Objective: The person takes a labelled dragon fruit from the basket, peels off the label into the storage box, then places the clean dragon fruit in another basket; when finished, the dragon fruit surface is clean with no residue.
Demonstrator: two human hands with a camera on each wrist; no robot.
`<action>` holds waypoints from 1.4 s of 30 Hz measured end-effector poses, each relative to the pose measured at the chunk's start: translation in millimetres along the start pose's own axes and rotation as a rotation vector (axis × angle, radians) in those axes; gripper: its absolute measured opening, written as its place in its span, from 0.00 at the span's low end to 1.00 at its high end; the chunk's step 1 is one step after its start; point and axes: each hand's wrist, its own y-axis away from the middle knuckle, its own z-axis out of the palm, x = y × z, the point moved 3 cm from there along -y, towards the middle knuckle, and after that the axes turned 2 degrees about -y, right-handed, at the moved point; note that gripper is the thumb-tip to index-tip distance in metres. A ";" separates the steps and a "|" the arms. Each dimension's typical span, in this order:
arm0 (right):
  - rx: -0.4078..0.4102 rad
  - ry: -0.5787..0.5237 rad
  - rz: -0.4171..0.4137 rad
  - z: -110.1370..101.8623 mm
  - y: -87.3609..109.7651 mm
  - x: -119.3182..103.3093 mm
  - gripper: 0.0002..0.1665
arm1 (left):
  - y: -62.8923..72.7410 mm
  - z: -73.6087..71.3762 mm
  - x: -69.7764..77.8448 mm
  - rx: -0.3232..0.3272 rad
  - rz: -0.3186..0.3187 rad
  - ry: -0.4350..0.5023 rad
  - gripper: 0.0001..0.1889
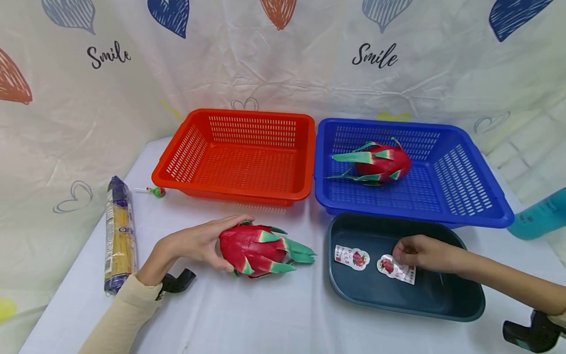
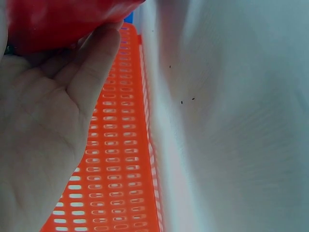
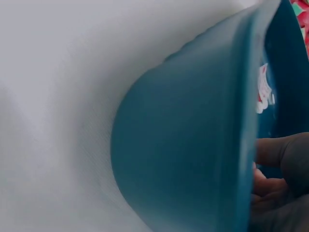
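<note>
In the head view my left hand (image 1: 208,246) grips a red dragon fruit (image 1: 254,250) with green scales from its left end, above the white tablecloth. The left wrist view shows the palm (image 2: 43,116) below the red skin (image 2: 63,21). My right hand (image 1: 431,253) reaches into a dark teal tray (image 1: 353,300). Its thumb and finger pinch the upper edge of a dragon fruit label (image 1: 398,270). Another such label (image 1: 352,257) lies to its left on the tray floor. In the right wrist view the tray wall (image 3: 178,145) hides part of the right hand (image 3: 280,179).
A red basket (image 1: 234,191) stands at the back, beside a blue basket (image 1: 420,209) containing another dragon fruit (image 1: 382,162). On the left lie a pasta packet (image 1: 119,236) and a lollipop (image 1: 156,191). A turquoise bottle (image 1: 541,214) is at the right edge.
</note>
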 end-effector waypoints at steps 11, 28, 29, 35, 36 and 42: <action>0.062 0.129 -0.008 7.0 0.7 -0.5 0.06 | -0.5 -0.6 1.4 -0.004 0.004 -0.002 0.53; 0.257 0.422 -0.010 10.9 5.6 -6.8 0.20 | -0.8 -0.3 0.0 -0.005 0.014 -0.015 0.53; 0.288 0.467 0.002 11.1 6.1 -6.8 0.21 | -0.8 -0.6 0.2 -0.005 0.012 -0.016 0.53; 0.394 0.630 0.025 9.8 7.5 -6.4 0.26 | 0.0 -1.1 -0.7 0.001 0.013 -0.029 0.53; 0.395 0.632 0.023 9.7 7.5 -6.7 0.26 | -0.1 -0.9 -1.0 0.000 0.013 -0.028 0.53; 0.378 0.596 -0.007 5.5 9.9 -12.0 0.26 | -1.0 0.4 -2.2 -0.001 0.017 -0.027 0.53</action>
